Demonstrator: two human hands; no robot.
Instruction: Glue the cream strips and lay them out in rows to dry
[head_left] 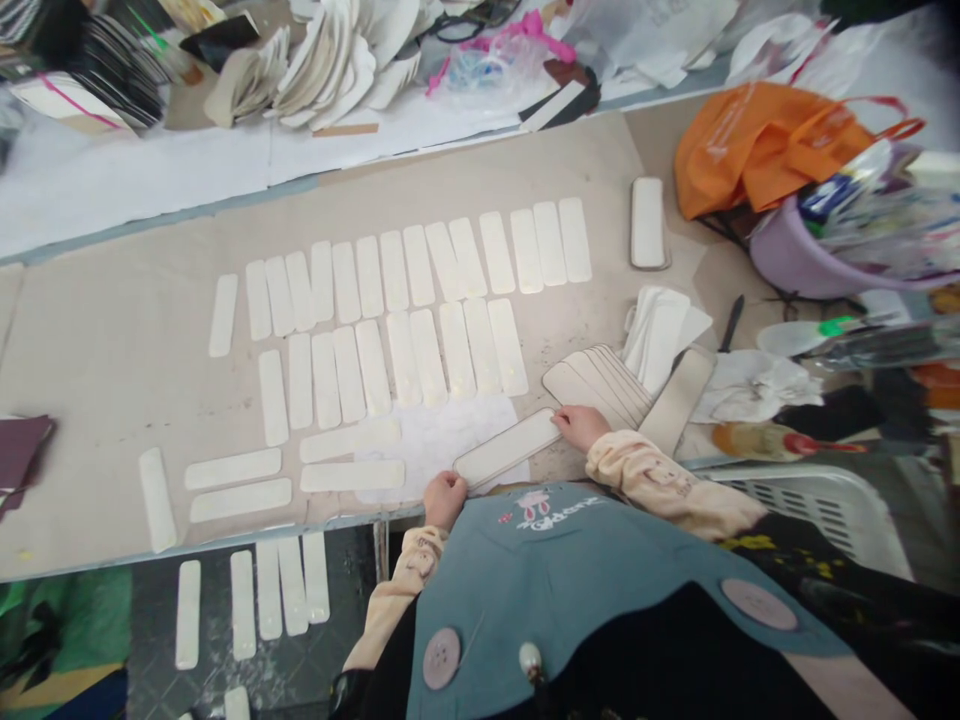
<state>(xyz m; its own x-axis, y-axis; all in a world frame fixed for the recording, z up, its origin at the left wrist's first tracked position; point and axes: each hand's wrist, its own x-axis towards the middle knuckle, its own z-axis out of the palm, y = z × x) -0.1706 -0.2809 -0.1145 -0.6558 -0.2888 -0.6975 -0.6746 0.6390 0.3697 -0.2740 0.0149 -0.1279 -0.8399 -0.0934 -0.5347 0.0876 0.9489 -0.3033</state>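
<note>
A long white strip [508,450] with rounded corners and a dark edge lies at a slant near the front edge of the table. At its lower left end my left hand [445,498] is closed, fingers pinched on the corner. My right hand [579,427] pinches the opposite, upper right end. Under the strip's left part is a white sheet [442,430]. Just beyond my right hand, a fan of beige dark-edged pieces [598,380] overlaps, beside a pile of plain white strips [656,335]. A beige strip [679,400] rests near my right wrist.
Rows of white strips [416,265] cover the table's middle; more strips [280,585] lie on a dark lower surface. At right stand a dark-edged stack [647,222], an orange bag [765,145], a purple basin [795,250] and a grey basket [847,510]. Curved white pieces [337,65] are heaped behind.
</note>
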